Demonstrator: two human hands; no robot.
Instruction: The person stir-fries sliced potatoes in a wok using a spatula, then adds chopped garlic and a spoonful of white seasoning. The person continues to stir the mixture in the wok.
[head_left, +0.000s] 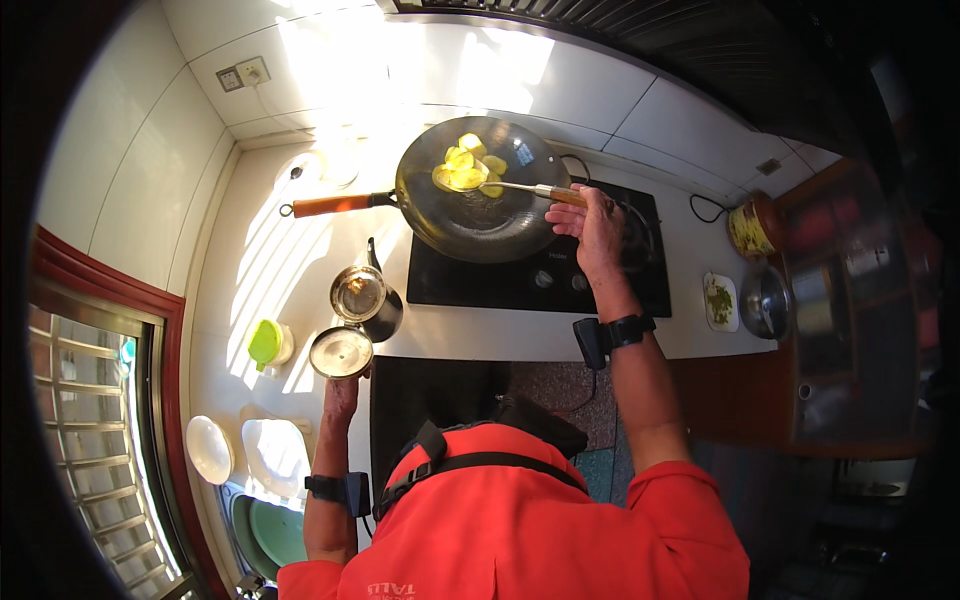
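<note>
A dark wok (495, 232) with an orange-brown handle stands over the black gas hob (487, 281). Yellow slices of food (461, 166) are heaped in its upper half. My right hand (592, 225) is at the wooden handle of a metal cooking utensil (532, 189), whose far end lies at the slices; some fingers are spread. My left hand (345, 390) is mostly hidden under a round metal lid (341, 352), which it seems to hold at the counter's front. Just beyond the lid is a metal pot (385, 315) with a spout, a round strainer (358, 294) over its top.
A jar with a green lid (265, 345), a white bowl (210, 448), a white dish (275, 454) and a sink with a green basin (279, 529) lie left. At right are a plate of chopped greens (720, 301), a metal bowl (765, 300) and a yellow-brown pot (752, 227).
</note>
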